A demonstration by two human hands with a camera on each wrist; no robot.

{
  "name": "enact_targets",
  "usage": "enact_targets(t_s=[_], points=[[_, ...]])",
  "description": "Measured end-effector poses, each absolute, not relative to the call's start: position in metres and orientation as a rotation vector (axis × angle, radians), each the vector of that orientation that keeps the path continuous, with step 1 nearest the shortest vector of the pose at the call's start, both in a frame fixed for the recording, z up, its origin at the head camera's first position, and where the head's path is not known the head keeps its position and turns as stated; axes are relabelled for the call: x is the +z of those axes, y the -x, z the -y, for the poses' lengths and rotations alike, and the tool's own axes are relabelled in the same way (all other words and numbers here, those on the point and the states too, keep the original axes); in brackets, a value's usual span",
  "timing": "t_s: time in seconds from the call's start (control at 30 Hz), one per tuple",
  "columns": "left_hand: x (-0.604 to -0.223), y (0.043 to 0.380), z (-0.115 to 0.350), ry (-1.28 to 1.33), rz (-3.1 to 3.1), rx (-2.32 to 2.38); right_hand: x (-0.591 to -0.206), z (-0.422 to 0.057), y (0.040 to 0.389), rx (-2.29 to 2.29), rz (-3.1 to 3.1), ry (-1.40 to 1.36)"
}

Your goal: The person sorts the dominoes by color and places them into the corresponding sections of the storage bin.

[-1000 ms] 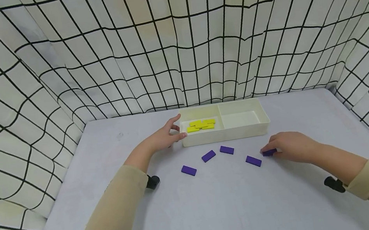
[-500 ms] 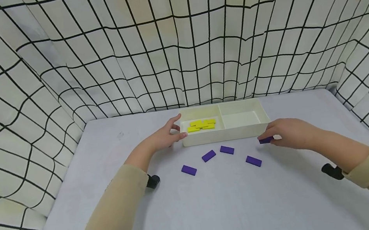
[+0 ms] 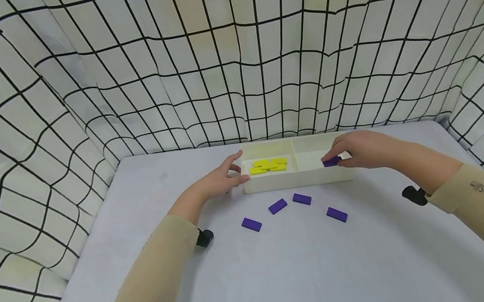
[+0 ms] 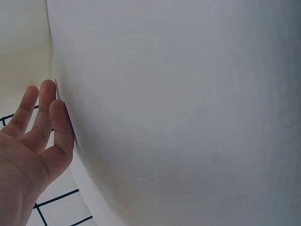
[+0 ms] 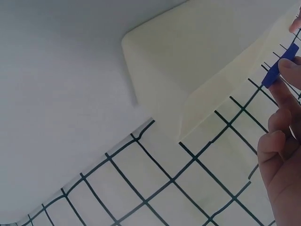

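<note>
A white two-compartment box point(image 3: 274, 183) stands at the far side of the table. My left hand point(image 3: 220, 179) rests against its left end, thumb at the front corner and fingers spread along the side. In the left wrist view that hand's fingers point(image 4: 46, 106) look loosely extended, holding nothing. My right hand point(image 3: 362, 148) pinches a small purple rectangular block point(image 3: 331, 161) over the right compartment; the right wrist view shows this block point(image 5: 281, 65) between thumb and fingertips. Yellow blocks point(image 3: 268, 166) lie in the left compartment.
Several purple blocks lie on the white table before the box: one at left point(image 3: 252, 224), two near the middle, including a tilted block point(image 3: 278, 206), and one at right point(image 3: 336, 214). Black netting point(image 3: 262, 65) over white walls encloses the back and sides.
My right hand has picked up the rightmost purple block from the table and carried it up and left, over the front wall to the right compartment. The left hand stays at the box.
</note>
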State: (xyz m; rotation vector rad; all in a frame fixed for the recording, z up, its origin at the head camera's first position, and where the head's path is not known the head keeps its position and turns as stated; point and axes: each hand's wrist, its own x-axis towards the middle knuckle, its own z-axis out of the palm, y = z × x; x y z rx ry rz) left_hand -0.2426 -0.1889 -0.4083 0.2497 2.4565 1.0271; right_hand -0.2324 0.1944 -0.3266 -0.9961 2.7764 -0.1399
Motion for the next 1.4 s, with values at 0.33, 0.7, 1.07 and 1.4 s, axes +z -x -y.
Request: enact_targets(t_s=[0.33,0.7,1.07,1.4], points=[[-0.412,0.246,0.188,-0.273,-2.456,1.032,-0.331,-0.168,0.263,-0.071,-2.712,0.949],[-0.411,0.244,0.188,-0.258,-2.455,1.030,-0.365,-0.150,0.293,-0.037,-2.682,0.885],[-0.414,0.245,0.188,-0.256,-2.457,1.030,-0.385,-0.142,0.306,0.007,-2.671,0.867],[-0.411,0.245,0.189,-0.248,-2.453,1.023,-0.388,-0.138,0.310,-0.022,-2.669,0.874]])
